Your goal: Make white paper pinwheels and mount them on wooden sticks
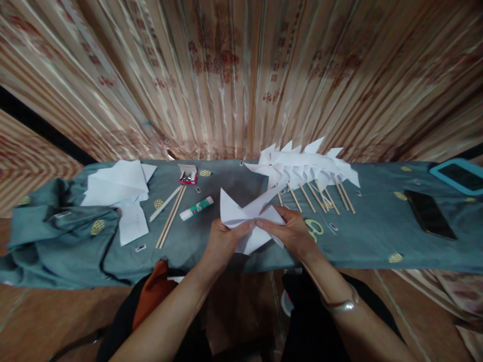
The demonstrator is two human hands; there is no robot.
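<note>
Head view. Centre of frame, at the near edge of the cloth-covered counter (377, 236): a cut white paper square (241, 213), its corners partly drawn toward the middle and one flap standing up toward the upper left. The left hand (222, 241) pinches its lower left part, fingers narrow, thumb on top. The right hand (292, 231) grips the right flap the same way, fingers closed on the sheet. There is a bracelet (339, 304) on that wrist.

Around it:
- Row of finished pinwheels (302, 163) on sticks, just above and right of the hands.
- Green scissors (315, 227), partly hidden by the right hand.
- Glue stick (196, 208), loose sticks (171, 216) and a small open box (187, 175), left of centre.
- Paper stack (115, 183), upper left.
- Phone (430, 213), far right.

Judgement: the points are being gathered at the centre. Bend each flap rather than crease it. One thumb should pin the stacked tips while the other hand brings in alternate corners. Tips should overlap squarely so the layers line up.
</note>
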